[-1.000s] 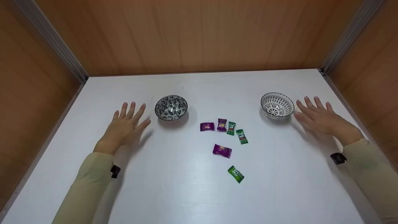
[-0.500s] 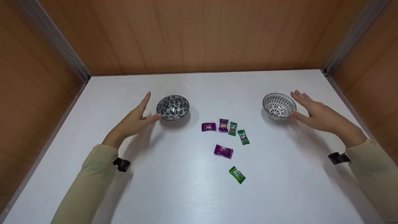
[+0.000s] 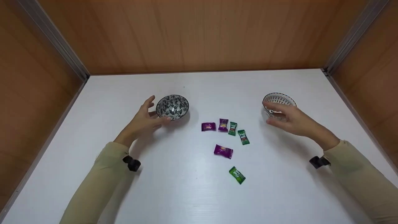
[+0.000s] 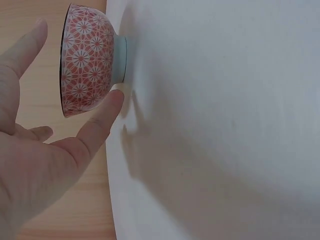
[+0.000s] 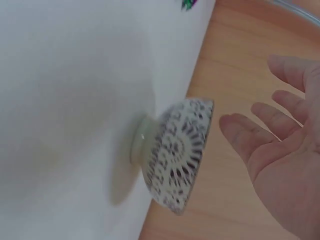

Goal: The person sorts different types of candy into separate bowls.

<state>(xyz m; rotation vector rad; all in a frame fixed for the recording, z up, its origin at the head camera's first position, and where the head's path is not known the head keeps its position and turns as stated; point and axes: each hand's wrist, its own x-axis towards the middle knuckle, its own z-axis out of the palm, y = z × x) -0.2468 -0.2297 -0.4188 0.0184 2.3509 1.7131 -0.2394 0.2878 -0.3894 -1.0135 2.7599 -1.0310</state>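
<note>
In the head view, a floral black-and-white bowl (image 3: pixel 173 107) stands upright at left-centre; the left wrist view shows its outside as a red flower pattern (image 4: pixel 90 60). My left hand (image 3: pixel 141 122) is at its left side, fingers and thumb spread about the rim; whether they touch it I cannot tell. A second bowl (image 3: pixel 281 98), white with black marks, stands at the right. My right hand (image 3: pixel 295 120) hovers over its near right part, hiding some of it. In the right wrist view that bowl (image 5: pixel 177 155) is apart from the hand's (image 5: pixel 290 185) loosely bent fingers.
Between the bowls lie several small wrapped candies, such as a purple one (image 3: pixel 223 151) and a green one (image 3: pixel 237 175). The white table (image 3: pixel 174 193) ends at wooden panels (image 3: pixel 199 37) at the back and both sides.
My left hand has moved right to its bowl, turning thumb towards the rim's near side. My right hand has moved left from beside its bowl to over it. Bowls and candies stay put.
</note>
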